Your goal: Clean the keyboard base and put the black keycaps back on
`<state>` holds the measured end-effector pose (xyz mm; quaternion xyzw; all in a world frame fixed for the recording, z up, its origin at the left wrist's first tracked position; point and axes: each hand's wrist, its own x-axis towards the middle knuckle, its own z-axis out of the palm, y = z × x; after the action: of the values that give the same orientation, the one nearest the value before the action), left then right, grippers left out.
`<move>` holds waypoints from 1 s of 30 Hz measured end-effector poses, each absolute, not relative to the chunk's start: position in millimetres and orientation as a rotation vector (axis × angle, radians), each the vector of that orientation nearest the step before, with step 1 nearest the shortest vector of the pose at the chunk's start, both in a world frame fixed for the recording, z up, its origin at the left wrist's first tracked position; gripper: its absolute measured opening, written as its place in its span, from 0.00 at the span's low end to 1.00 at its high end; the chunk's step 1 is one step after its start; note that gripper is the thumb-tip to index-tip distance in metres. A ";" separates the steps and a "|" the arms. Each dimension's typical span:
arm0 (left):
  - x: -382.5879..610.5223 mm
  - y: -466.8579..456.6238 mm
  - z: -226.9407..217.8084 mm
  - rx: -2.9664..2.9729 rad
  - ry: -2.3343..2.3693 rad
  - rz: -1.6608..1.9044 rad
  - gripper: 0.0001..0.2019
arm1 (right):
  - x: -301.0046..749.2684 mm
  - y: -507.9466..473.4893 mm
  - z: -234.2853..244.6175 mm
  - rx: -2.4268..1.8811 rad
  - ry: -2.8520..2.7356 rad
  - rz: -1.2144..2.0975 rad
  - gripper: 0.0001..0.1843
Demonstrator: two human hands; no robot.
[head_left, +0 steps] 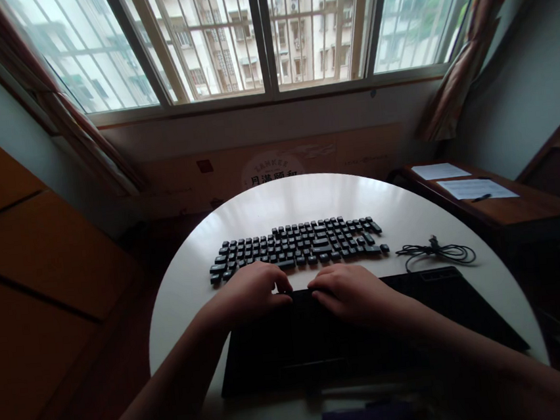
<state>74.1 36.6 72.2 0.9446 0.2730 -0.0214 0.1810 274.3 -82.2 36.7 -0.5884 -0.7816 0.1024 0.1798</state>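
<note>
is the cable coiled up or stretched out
Coiled: the cable lies in overlapping loops on the white table, beside the black keys.

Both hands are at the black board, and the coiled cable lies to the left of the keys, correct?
Not quite: the head view shows the coiled cable to the right of the keys. The left hand and right hand are at the black board.

Dim and backlit from the bright window (266, 39), with pale glare on the counter (303, 198), dark shadow below, and wide-angle bending at the edges.
</note>
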 end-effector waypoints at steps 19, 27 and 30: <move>70.8 39.8 77.6 2.672 0.578 -0.045 0.08 | 265.2 -80.4 29.8 -1.342 -2.307 0.346 0.35; 67.4 52.4 71.2 2.531 0.453 -0.043 0.13 | 264.6 -79.4 27.8 -1.333 -2.314 0.368 0.33; 69.2 56.0 64.9 2.509 0.441 -0.012 0.12 | 264.8 -79.9 28.2 -1.347 -2.310 0.358 0.32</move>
<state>69.2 56.0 64.9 0.9418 0.1654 -0.0046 0.2927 264.8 -79.9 28.2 -0.4871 -0.8353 0.1295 0.2197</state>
